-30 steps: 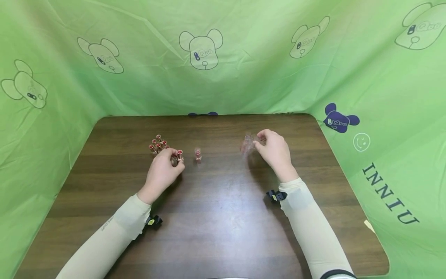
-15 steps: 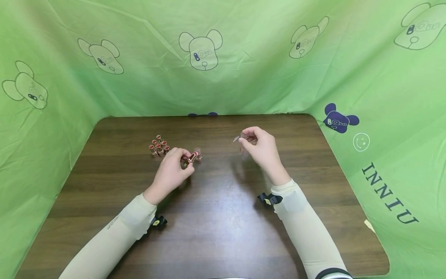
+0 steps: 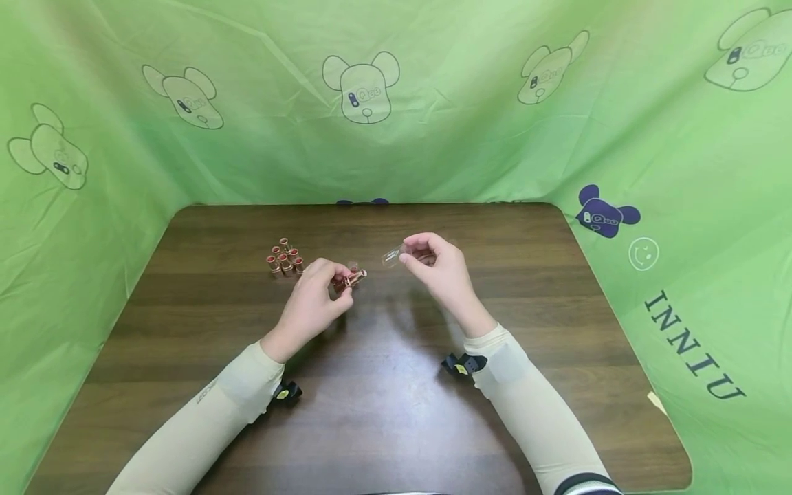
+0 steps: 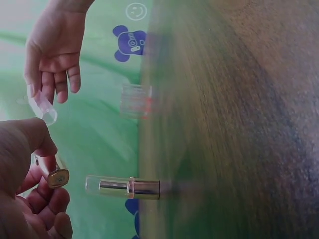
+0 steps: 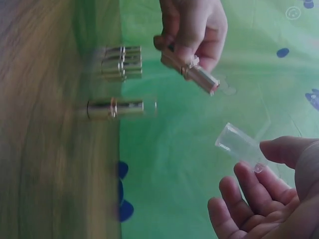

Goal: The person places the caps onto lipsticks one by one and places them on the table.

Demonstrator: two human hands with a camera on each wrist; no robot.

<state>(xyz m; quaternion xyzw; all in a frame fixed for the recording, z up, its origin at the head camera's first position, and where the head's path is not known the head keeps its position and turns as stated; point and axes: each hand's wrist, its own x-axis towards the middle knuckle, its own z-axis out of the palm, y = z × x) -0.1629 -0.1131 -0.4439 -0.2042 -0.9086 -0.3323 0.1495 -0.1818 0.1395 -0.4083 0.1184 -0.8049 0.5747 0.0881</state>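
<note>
My left hand [image 3: 315,295] pinches an uncapped gold lipstick [image 3: 355,278] between thumb and fingers, tilted with its top toward the right. In the left wrist view the base of that lipstick [image 4: 59,178] faces the camera. My right hand [image 3: 442,268] pinches a clear cap [image 3: 392,257] by one end. The cap's free end points left toward the lipstick, with a gap between them in the right wrist view, where the cap [image 5: 238,143] shows below the lipstick [image 5: 202,78]. One capped lipstick [image 5: 117,108] stands upright on the table, mostly hidden behind my left hand in the head view.
Several uncapped lipsticks [image 3: 283,260] stand grouped on the table [image 3: 396,385], left of my left hand. In the left wrist view, clear caps [image 4: 134,101] stand on the table; my right hand hides them in the head view. Green printed cloth [image 3: 433,158] surrounds the table.
Both hands have moved toward each other, the right one carrying the cap left from the other caps. The lipstick in the left hand has moved right and tipped from upright toward the right.
</note>
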